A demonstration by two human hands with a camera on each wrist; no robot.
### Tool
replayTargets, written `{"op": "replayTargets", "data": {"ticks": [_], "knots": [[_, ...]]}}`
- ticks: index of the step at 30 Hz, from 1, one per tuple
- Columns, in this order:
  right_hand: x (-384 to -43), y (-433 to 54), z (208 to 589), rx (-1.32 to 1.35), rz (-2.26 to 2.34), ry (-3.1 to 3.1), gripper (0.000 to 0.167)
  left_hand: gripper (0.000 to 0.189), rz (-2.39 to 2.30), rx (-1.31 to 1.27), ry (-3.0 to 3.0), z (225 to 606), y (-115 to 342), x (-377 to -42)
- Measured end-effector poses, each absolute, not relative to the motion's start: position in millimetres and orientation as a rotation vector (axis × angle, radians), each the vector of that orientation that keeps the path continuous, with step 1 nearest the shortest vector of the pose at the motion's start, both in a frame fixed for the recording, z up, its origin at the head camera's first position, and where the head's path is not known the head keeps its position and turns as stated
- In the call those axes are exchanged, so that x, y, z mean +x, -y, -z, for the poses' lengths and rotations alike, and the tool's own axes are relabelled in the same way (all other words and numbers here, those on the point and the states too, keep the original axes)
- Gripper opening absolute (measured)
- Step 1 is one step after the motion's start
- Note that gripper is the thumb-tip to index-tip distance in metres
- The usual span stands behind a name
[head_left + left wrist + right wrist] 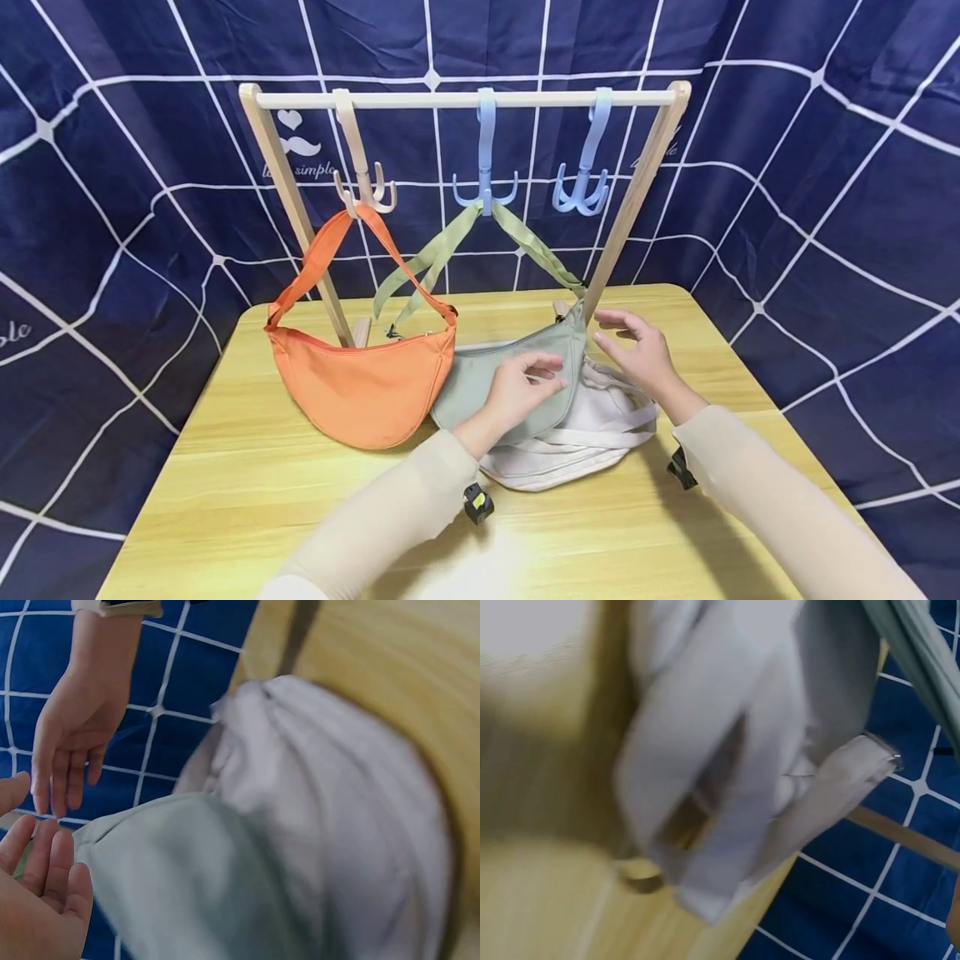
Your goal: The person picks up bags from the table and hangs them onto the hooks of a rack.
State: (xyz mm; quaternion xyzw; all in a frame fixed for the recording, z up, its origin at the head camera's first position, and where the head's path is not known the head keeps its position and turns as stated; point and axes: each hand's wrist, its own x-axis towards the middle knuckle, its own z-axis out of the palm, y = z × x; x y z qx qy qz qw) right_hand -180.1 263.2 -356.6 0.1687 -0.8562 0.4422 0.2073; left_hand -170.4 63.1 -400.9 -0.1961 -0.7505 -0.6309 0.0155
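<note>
Green bag (468, 387): hangs by its light green strap (528, 239) from the middle blue hook (486, 150), zip edge up, slanting higher at its right end. My left hand (517, 387) is in front of it, fingers relaxed and loosely curved, grasping nothing; can't tell if it brushes the fabric. My right hand (641, 350) is just beside the bag's right end, released too, fingers extended, palm turned toward the bag.

Off-white bag (555, 471) lies rumpled on the bench (240, 492), partly covered by the green one, its straps folded on top at the right. Orange bag (363, 383) to the left, hung by its strap from the beige hook (356, 150); overlaps the green bag's left end. Second blue hook (588, 158) on the right.

All three hooks sit on the white rail (420, 100) of a wooden-legged rack. I've got cream sleeves, black device (477, 502) at each wrist. Navy cloth (780, 208) with white grid lines behind and at both sides.
</note>
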Motion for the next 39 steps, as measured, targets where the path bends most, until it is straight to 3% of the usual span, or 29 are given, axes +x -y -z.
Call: {"op": "replayTargets", "data": {"ticks": [21, 39], "knots": [[-154, -297, 418, 0.773, -1.316, 2.602, 0.038, 0.034, 1.789, -0.884, 2.618, 446, -73, -146], [-146, -307, 443, 1.019, -1.393, 2.674, 0.047, 0.044, 1.198, -0.990, 2.855, 466, -66, -153]]}}
